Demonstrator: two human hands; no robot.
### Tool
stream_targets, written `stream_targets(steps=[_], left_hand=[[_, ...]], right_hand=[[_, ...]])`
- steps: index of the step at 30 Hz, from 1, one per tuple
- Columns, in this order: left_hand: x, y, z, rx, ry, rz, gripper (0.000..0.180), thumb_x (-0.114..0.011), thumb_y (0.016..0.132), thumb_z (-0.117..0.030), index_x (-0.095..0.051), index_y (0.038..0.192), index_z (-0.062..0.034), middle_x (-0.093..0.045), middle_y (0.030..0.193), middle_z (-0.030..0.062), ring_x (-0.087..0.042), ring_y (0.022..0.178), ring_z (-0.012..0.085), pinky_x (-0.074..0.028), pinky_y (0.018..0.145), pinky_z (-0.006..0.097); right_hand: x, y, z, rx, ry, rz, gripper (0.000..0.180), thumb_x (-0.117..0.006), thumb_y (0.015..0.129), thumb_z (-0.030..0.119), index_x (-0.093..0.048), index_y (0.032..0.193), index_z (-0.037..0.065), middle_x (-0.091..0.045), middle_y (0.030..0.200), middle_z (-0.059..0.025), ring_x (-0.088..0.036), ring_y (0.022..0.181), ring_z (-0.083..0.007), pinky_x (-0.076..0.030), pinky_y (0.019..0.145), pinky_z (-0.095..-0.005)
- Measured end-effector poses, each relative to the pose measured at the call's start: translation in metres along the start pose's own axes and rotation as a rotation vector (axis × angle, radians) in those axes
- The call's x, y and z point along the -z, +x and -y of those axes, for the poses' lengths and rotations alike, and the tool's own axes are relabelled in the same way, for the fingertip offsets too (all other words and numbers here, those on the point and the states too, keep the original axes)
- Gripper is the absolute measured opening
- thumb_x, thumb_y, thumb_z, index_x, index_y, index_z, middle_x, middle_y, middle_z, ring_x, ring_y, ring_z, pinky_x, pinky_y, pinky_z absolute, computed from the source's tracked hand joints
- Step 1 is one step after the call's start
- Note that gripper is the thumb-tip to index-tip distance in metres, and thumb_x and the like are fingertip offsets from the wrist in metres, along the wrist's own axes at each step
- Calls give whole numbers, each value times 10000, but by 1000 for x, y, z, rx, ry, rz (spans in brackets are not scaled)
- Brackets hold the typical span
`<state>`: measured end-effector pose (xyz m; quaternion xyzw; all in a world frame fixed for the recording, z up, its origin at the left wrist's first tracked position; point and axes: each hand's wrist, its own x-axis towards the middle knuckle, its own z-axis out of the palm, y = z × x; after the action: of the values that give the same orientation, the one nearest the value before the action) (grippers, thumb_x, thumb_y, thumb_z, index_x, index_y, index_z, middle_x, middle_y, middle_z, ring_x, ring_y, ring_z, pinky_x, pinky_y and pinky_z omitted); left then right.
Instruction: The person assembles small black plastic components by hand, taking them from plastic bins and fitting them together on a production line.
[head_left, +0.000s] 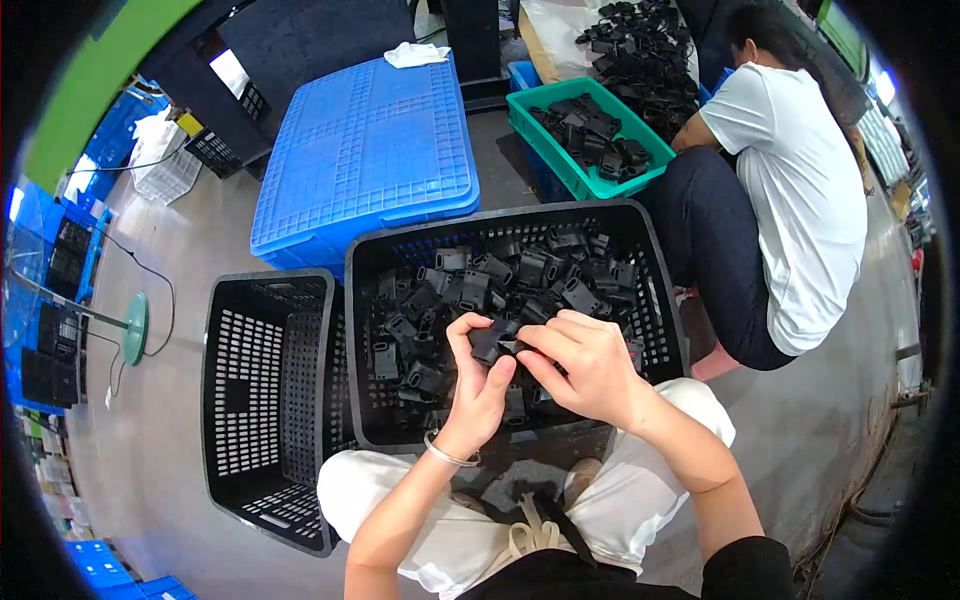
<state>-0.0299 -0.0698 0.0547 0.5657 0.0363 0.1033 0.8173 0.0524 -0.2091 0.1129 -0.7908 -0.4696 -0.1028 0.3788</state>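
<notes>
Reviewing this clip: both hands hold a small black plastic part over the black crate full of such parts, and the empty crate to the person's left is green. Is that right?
Not quite. The head view shows the empty crate on the person's left is black, not green; the green crate sits farther off, holding parts. The rest stands: the left hand and right hand hold a small black plastic part over the full black crate.

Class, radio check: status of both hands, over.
Left hand and right hand both gripping one black plastic part. Over full black crate. Nothing blocking.
</notes>
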Motion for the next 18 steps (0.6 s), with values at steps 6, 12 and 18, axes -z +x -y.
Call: stream_targets(steps=[6, 12, 18], left_hand=[[-3, 4, 6, -22, 56, -6, 500, -559, 949, -312, -235, 1273, -113, -442, 1090, 52, -420, 954, 114, -362, 867, 251], [-2, 7, 10, -5, 11, 23, 504, -541, 956, -339, -230, 1277, -105, -432, 1122, 64, -415, 965, 121, -364, 875, 264], [-10, 10, 10, -133, 80, -20, 527, -546, 947, -377, -238, 1268, -94, -411, 1155, 78, -418, 997, 144, -351, 907, 286]], right_hand=[[3, 0, -2, 45, -31, -26, 167, -694, 756, 110, -646, 887, 18, -578, 674, -74, -560, 586, -227, -442, 489, -324], [4, 1, -5, 55, -65, -7, 182, -704, 750, 122, -650, 890, 18, -573, 665, -70, -563, 578, -222, -441, 484, -319], [1, -1, -4, 24, -28, -25, 201, -700, 758, 116, -643, 912, -1, -566, 657, -76, -573, 540, -225, -449, 471, -317]])
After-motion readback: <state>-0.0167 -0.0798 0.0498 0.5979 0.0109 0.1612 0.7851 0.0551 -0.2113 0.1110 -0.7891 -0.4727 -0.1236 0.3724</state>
